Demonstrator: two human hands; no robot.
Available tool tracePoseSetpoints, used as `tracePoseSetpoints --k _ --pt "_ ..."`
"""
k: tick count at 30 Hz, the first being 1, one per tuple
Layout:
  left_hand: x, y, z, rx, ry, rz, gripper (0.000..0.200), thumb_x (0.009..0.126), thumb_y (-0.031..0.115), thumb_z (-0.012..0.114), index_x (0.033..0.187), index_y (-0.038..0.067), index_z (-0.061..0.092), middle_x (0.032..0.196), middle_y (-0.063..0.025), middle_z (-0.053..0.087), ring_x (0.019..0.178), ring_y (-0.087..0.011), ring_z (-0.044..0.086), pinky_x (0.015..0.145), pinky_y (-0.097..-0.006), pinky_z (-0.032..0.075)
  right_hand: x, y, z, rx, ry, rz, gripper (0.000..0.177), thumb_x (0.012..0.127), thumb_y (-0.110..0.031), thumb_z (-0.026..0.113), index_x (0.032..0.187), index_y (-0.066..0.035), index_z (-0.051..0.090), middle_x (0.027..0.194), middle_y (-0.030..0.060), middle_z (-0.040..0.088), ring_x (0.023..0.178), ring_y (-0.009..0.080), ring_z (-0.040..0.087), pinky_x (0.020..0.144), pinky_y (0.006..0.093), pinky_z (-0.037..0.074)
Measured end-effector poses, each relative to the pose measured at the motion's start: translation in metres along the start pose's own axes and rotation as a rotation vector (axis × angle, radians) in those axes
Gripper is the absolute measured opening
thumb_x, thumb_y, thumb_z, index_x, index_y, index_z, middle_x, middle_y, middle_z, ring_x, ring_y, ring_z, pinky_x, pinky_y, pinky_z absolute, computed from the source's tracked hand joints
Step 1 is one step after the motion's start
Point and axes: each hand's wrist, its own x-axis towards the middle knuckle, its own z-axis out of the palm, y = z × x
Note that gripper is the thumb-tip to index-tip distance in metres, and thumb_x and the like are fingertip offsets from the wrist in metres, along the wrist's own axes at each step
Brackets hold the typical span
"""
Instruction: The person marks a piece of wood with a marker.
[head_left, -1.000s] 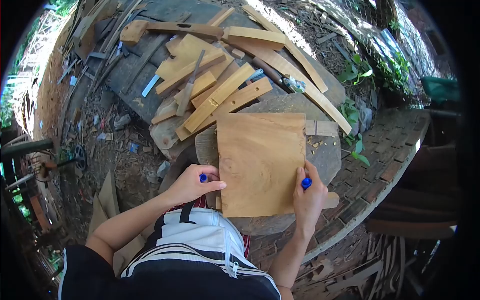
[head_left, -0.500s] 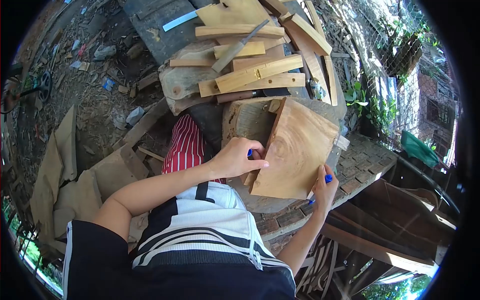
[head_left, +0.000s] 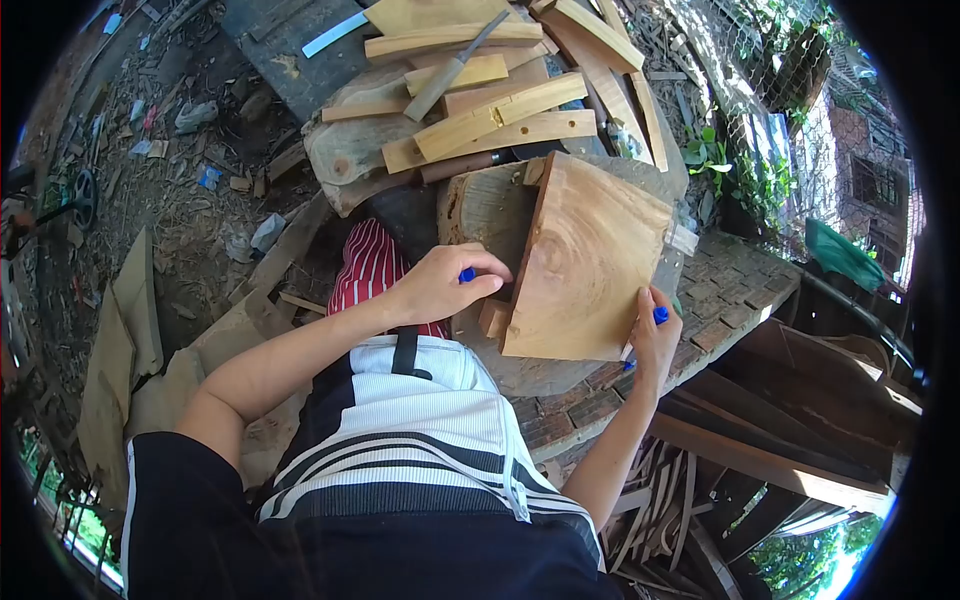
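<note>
A square wooden board (head_left: 595,265) with swirling grain lies tilted in front of me, propped over a wood block (head_left: 488,212). My left hand (head_left: 450,283) is at its left edge, fingers curled round a small blue pen cap (head_left: 467,274), with thumb and forefinger close to the edge. On the board's lower right corner rests my right hand (head_left: 655,338), closed on a blue pen (head_left: 660,315) whose blue lower end shows below the fingers. Part of the pen is hidden by the hand.
Several wood strips (head_left: 500,118) lie stacked beyond the board, a chisel-like tool (head_left: 455,70) across them. A dark-handled tool (head_left: 460,166) lies just behind the block. Brick paving (head_left: 725,300) runs along the right, with larger planks (head_left: 790,470) below. Cut boards (head_left: 135,310) lean at the left.
My left thumb has come off the board's face and drawn back beside its left edge. My right hand stays at the lower right corner. The view has shifted slightly.
</note>
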Motion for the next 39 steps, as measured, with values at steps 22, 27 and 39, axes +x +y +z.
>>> tracePoseSetpoints --k 22,27,39 --pt "0.004 0.045 0.038 -0.207 -0.056 -0.429 0.03 0.09 0.028 0.07 0.096 -0.002 0.07 0.082 0.0 0.066 0.07 -0.0037 0.052 0.064 -0.0201 0.041 -0.055 0.065 -0.055 -0.319 -0.051 -0.415 0.047 0.076 -0.002 0.064 0.12 -0.016 0.063 0.124 0.0047 0.059 0.105 0.0293 0.062 0.088 0.0401 0.052" --pt "0.007 0.03 0.038 -0.199 -0.05 -0.469 0.024 0.092 0.026 0.068 0.093 0.003 0.068 0.075 0.0068 0.056 0.06 -0.0025 0.038 0.057 -0.0205 0.031 -0.046 0.084 -0.055 -0.289 0.008 -0.448 0.041 0.072 -0.002 0.069 0.111 -0.014 0.066 0.112 0.0028 0.064 0.097 0.027 0.065 0.083 0.0383 0.053" --pt "0.007 0.03 0.037 -0.269 0.013 -0.498 0.017 0.093 0.022 0.066 0.092 0.004 0.066 0.073 0.0069 0.054 0.06 -0.0035 0.038 0.059 -0.0213 0.033 -0.031 0.089 -0.066 -0.365 -0.062 -0.503 0.041 0.071 -0.005 0.072 0.11 -0.017 0.069 0.111 0.0025 0.065 0.101 0.0268 0.064 0.083 0.0405 0.054"
